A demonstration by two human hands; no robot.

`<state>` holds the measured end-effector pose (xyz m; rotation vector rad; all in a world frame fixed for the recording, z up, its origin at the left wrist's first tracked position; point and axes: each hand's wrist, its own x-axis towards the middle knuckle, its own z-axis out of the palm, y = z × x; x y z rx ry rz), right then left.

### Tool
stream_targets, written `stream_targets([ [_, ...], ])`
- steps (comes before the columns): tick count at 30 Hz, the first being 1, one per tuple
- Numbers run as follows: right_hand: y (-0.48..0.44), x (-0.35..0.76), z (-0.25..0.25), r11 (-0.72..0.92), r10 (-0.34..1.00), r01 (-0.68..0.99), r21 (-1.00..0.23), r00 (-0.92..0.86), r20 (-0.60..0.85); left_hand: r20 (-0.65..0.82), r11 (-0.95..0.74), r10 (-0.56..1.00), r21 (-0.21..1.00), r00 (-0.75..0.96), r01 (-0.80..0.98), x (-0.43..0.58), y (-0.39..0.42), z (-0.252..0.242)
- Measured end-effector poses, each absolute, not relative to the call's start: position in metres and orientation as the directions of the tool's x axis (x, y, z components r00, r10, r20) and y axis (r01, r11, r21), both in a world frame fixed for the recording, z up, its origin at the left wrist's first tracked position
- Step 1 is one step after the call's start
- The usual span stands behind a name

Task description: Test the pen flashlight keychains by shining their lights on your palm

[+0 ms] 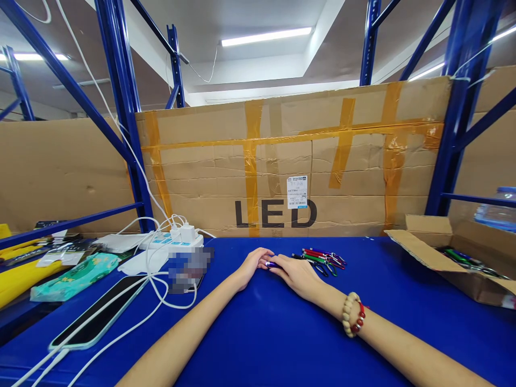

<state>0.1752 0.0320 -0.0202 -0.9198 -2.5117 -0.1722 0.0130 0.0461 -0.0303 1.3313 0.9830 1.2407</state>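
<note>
Out in front of me, my left hand (255,266) and my right hand (298,275) meet above the blue tabletop (258,333). Between their fingertips is a slim purple pen (271,264), which both hands grip by its ends. My fingers cover part of it. Just beyond my right hand lies a loose pile of slim metallic pens (312,252) in red, green, purple and black, some with carabiner-like clips (322,267). A beaded bracelet (350,314) circles my right wrist.
An open cardboard box (423,255) with more such pens stands at the right. At the left are a phone (99,312), white cables, a power strip (177,243) and a green packet (76,275). A large cardboard panel (201,177) and blue posts close off the back.
</note>
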Motion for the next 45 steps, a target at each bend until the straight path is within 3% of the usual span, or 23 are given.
stream_targets([
  [9,0.0336,0.1743,-0.0207,0.757,0.589,0.653,-0.012,-0.675,0.445,0.154,-0.147,0.98,0.987,0.129,-0.064,0.0121,0.0471,-0.031],
  [21,0.0362,0.1777,-0.0236,0.807,0.574,0.581,-0.111,-0.724,0.383,0.159,-0.149,0.977,0.986,0.146,-0.072,0.012,0.0481,-0.0319],
  [45,0.0327,0.1765,-0.0218,0.771,0.588,0.632,-0.073,-0.663,0.464,0.125,-0.115,0.98,0.991,0.157,-0.066,0.0127,0.0397,-0.0247],
])
